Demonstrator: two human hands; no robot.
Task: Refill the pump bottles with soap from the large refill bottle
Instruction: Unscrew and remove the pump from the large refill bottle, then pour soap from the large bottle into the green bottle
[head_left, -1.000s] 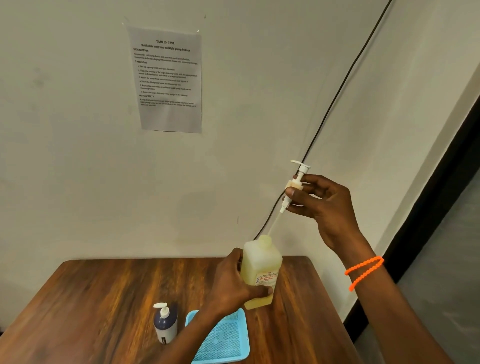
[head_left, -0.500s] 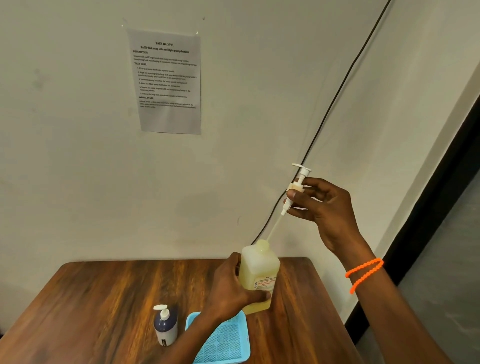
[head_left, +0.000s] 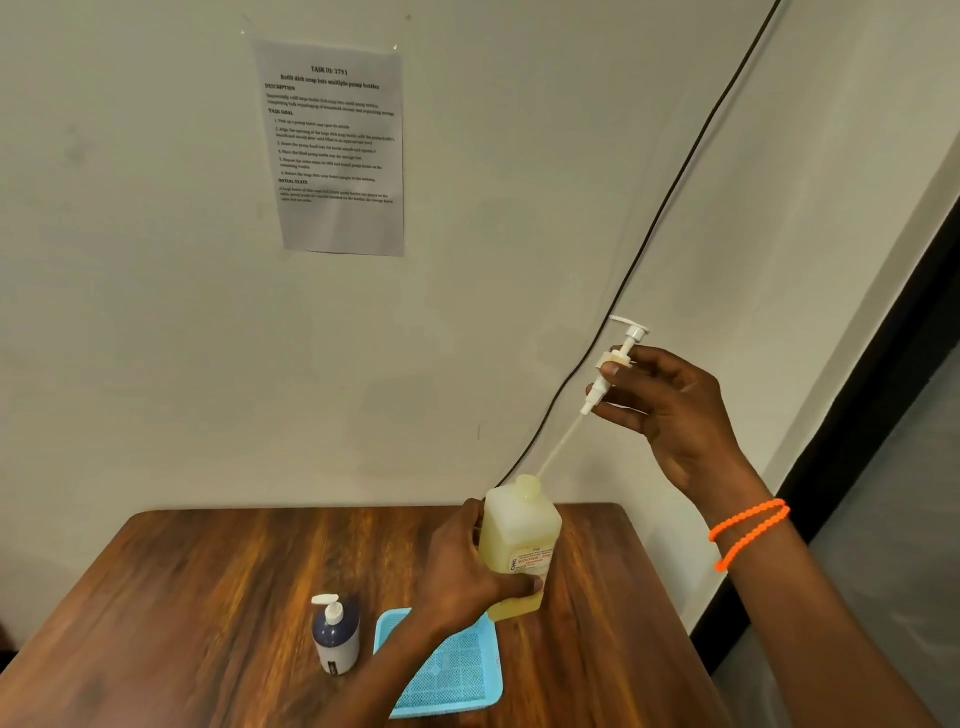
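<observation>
Since the earlier frames the yellow bottle (head_left: 519, 545) sits a little lower and closer to the table (head_left: 208, 597), and the pump head (head_left: 615, 361) has come down slightly with it, its tube still leading into the bottle's mouth.

Taking the yellow bottle as the landmark: nearest the camera, below and left of it, a light blue tray (head_left: 447, 670) lies flat on the table, partly crossed by the left forearm. Left of the tray, and well left of the yellow bottle, a small dark blue pump bottle (head_left: 336, 636) stands upright with its white pump fitted, nozzle pointing left.

The left hand (head_left: 467, 566) grips the yellow bottle around its lower body, thumb across the front beneath the label, fingers wrapped behind. The bottle's long axis is near vertical, leaning a little to the left, its open mouth pointing up. Whether its base touches the table cannot be told.

Up and right of the bottle, the right hand (head_left: 670, 405) pinches the pump head at its collar between thumb and fingers. The pump's long axis runs diagonally: nozzle at upper right pointing left, thin tube slanting down-left to the bottle's mouth. An orange beaded bracelet (head_left: 750, 530) circles the right wrist.

Farther back, behind the bottle, a black cable (head_left: 675, 192) runs diagonally up the wall, and a printed sheet (head_left: 337, 150) is taped up and left.
</observation>
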